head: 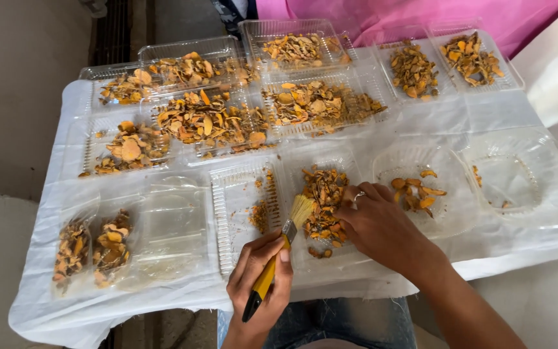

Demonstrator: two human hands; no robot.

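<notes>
Nearest, left hand [261,274] fingers curl tight round a yellow-handled brush [278,255], bristles over the open clear clamshell tray [240,194]; right hand [376,223] fingers bent, pinching dried orange slices [323,197] heaped there; more clear trays [292,45] line the white cloth [66,194] behind

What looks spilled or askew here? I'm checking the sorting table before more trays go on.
Nothing is spilled on the white cloth. The orange dried slices stay inside the clear plastic trays, though the back trays overlap crookedly.
</notes>
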